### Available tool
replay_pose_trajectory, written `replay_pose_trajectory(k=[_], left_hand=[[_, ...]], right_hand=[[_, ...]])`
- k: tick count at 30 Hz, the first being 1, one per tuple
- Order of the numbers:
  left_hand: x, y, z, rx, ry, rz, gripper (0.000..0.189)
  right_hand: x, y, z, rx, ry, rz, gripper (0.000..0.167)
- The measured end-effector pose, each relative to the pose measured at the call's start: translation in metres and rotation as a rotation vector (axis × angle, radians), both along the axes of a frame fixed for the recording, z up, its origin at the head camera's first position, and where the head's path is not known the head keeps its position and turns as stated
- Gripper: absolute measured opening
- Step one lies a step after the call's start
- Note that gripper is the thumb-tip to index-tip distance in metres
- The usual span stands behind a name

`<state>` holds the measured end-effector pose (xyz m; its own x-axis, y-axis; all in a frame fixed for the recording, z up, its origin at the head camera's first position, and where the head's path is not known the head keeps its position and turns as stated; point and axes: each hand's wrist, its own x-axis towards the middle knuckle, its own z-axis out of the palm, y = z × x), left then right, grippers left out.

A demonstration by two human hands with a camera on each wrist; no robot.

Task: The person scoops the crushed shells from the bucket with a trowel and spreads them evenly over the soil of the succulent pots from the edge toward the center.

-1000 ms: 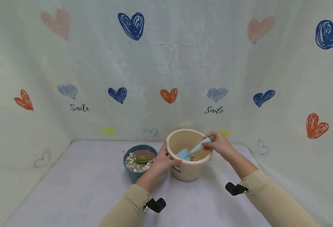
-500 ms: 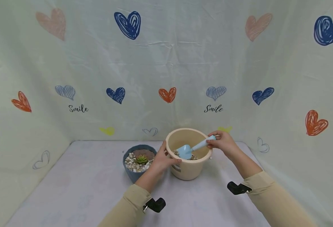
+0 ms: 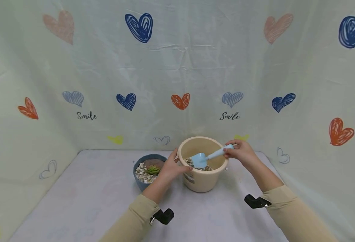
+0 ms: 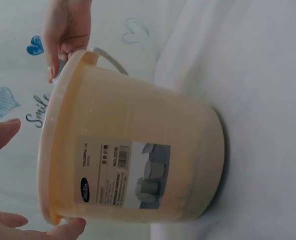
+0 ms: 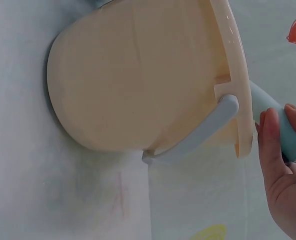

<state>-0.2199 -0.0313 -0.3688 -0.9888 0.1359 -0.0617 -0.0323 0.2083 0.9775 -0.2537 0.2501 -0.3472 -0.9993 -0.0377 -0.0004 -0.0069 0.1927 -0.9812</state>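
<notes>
A cream plastic bucket stands on the table, with small mixed pebbles inside. My left hand holds it at the left rim, thumb toward the front. In the left wrist view, fingertips lie right at the rim beside the label. My right hand pinches the handle of a light blue toy shovel over the right rim. The blade lies among the pebbles at the front left of the bucket. In the right wrist view the handle shows between thumb and fingers; the bucket wall hides the blade.
Left of the bucket, partly behind my left hand, stands a blue-grey pot with a green succulent and pale stones. The bucket's grey carrying handle hangs down on its right side. A heart-printed curtain encloses the table's back and sides.
My right hand has drawn back to the right and lowered the shovel's handle. The blade has come up flatter, showing more of itself and the pebbles. My left hand stays at the rim.
</notes>
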Motion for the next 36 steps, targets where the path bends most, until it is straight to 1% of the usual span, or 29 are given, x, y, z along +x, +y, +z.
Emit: replay_pose_trajectory(k=[4, 9, 13, 15, 18, 20, 24, 30, 33, 36], left_hand=[[-0.002, -0.009, 0.009, -0.055, -0.016, 0.012, 0.100], [-0.007, -0.025, 0.020, -0.101, 0.028, 0.002, 0.098], [-0.010, -0.041, 0.025, -0.145, 0.062, -0.003, 0.096], [-0.013, -0.050, 0.027, -0.165, 0.068, -0.005, 0.096], [-0.017, -0.064, 0.030, -0.199, 0.080, -0.016, 0.096], [-0.020, -0.076, 0.031, -0.209, 0.082, -0.035, 0.097], [-0.025, -0.102, 0.030, -0.230, 0.098, -0.088, 0.097], [-0.031, -0.134, 0.025, -0.248, 0.109, -0.191, 0.097], [-0.035, -0.146, 0.021, -0.258, 0.103, -0.226, 0.096], [-0.038, -0.157, 0.015, -0.260, 0.089, -0.245, 0.096]], right_hand=[[0.000, 0.000, 0.001, -0.003, 0.000, -0.013, 0.041], [-0.002, 0.001, 0.004, 0.007, 0.013, -0.024, 0.040], [-0.003, 0.002, 0.007, 0.003, 0.022, -0.024, 0.040], [-0.003, 0.002, 0.008, 0.004, 0.017, -0.025, 0.042], [-0.003, 0.002, 0.011, 0.012, 0.011, -0.034, 0.044], [-0.003, 0.002, 0.014, 0.019, 0.008, -0.039, 0.045], [-0.003, 0.001, 0.021, 0.021, 0.018, -0.035, 0.043], [-0.003, -0.004, 0.030, -0.044, 0.041, -0.009, 0.043], [-0.004, -0.011, 0.035, -0.087, 0.047, 0.006, 0.042], [-0.006, -0.023, 0.037, -0.134, 0.043, 0.030, 0.039]])
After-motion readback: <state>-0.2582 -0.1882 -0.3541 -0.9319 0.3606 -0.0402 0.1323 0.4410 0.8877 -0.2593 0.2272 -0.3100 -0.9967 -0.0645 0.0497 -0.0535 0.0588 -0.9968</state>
